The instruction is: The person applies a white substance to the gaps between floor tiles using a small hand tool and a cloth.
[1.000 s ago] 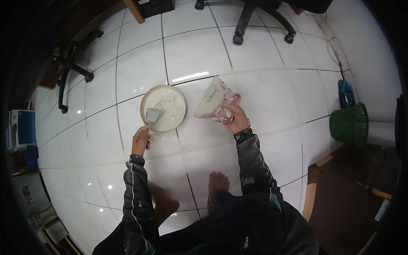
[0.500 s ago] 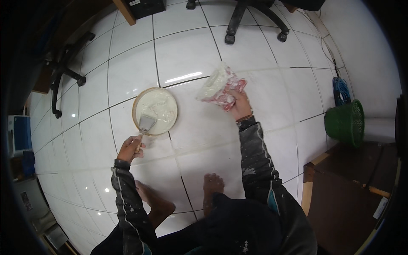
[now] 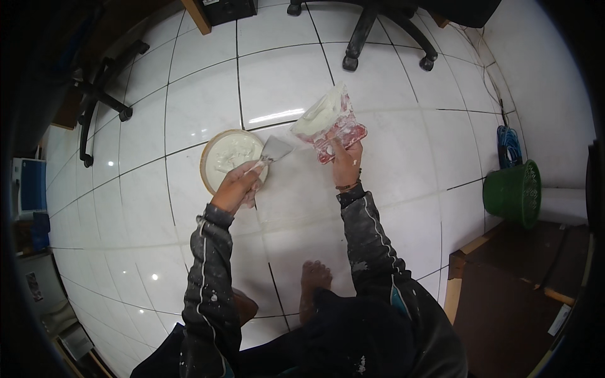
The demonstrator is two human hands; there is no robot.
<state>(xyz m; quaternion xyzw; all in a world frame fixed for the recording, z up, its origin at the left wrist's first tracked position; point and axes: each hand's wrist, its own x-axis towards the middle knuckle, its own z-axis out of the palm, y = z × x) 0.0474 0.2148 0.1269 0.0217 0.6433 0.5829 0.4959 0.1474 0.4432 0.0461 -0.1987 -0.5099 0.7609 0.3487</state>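
Note:
A round tub (image 3: 207, 162) with a tan rim stands on the tiled floor, holding a creamy white paste (image 3: 234, 150). My left hand (image 3: 238, 188) is closed round the handle of a putty knife (image 3: 277, 148), whose flat grey blade is held over the right edge of the tub. My right hand (image 3: 346, 165) grips a red plastic spreader (image 3: 344, 133) by its near side. White paste coats the spreader's broad left face. The blade and the spreader are close together but apart.
Black wheeled chair bases (image 3: 362, 38) stand ahead and at the left. A green basket (image 3: 513, 192) and a coil of blue cable (image 3: 508, 146) are by the right wall. A dark brown box-like piece (image 3: 510, 277) lies near right. My bare foot (image 3: 314, 277) rests on the floor.
My left hand has lifted the putty knife out of the tub and carried it right, towards the spreader. My right hand has tilted the spreader slightly, so its paste-covered face shows more.

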